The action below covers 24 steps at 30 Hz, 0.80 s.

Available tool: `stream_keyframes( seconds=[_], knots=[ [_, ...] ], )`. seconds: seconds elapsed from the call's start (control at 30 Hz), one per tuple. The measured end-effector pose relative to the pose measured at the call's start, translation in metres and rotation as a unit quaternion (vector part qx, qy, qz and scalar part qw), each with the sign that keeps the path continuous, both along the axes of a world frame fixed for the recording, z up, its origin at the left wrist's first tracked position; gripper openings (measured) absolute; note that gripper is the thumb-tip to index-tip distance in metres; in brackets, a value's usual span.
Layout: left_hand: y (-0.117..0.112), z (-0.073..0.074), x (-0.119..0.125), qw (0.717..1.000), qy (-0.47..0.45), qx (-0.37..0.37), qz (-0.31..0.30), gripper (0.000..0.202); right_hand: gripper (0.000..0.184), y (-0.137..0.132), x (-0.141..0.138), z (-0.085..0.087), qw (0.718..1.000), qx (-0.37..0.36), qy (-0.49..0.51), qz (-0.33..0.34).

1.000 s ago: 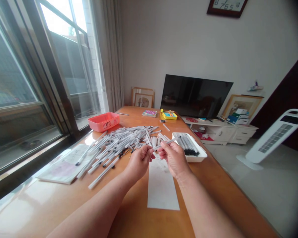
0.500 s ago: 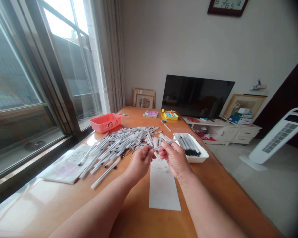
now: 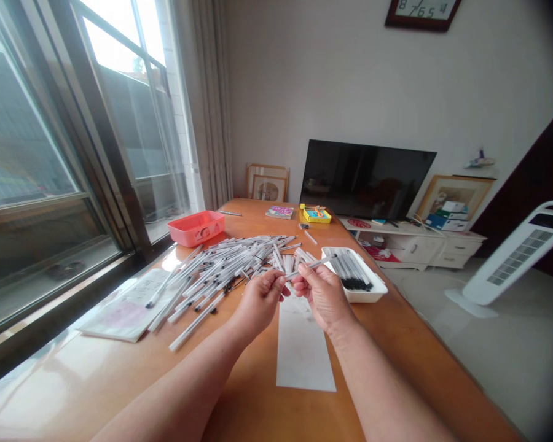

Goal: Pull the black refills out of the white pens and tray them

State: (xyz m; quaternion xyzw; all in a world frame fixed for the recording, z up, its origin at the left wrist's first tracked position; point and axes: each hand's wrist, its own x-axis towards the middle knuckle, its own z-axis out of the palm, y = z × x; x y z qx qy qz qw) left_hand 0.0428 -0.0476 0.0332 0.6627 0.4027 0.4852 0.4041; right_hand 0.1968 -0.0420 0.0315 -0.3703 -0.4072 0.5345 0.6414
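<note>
Between my hands is a slim pen [image 3: 322,261] with a clear barrel, tilted up to the right. My right hand [image 3: 323,293] is closed on its barrel. My left hand [image 3: 263,298] pinches at its lower left end, where fingertips hide the detail. A white tray [image 3: 378,288] beside my right hand holds a row of pens [image 3: 350,270] with black ends. To the left of my hands spreads a loose heap of clear pens [image 3: 230,264]. Under my hands lie small clear pieces on a white paper strip [image 3: 305,356].
A red plastic basket [image 3: 196,228] stands behind the heap, with a booklet [image 3: 124,307] at the left. Farther back are a colourful booklet [image 3: 279,212] and a yellow box [image 3: 316,214]. The table's right edge runs close to the white tray.
</note>
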Motion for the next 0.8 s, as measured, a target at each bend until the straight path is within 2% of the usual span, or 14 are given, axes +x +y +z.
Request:
stream_keyframes(
  seconds=[0.17,0.3,0.5,0.67,0.8],
  knots=[
    [0.0,0.003,-0.005,1.0,0.016,-0.023,-0.01,0.03,0.037,0.001,0.0,-0.003,1.0,-0.019,-0.019,0.009],
    [0.005,0.002,-0.009,0.999,-0.011,-0.043,-0.01,0.029,0.038,0.001,0.007,0.0,0.999,-0.031,-0.025,0.009],
    [0.01,0.0,-0.013,0.998,-0.006,-0.056,-0.007,0.032,0.035,0.006,0.031,0.013,0.996,0.004,0.054,-0.076],
    [0.012,-0.001,-0.013,0.996,-0.05,-0.075,-0.014,0.046,0.033,0.009,0.048,0.019,0.995,0.008,0.06,-0.083],
    [0.018,-0.004,-0.017,0.996,-0.052,-0.064,0.042,0.055,0.03,0.016,0.074,0.021,0.982,0.024,0.07,-0.176]
  ],
)
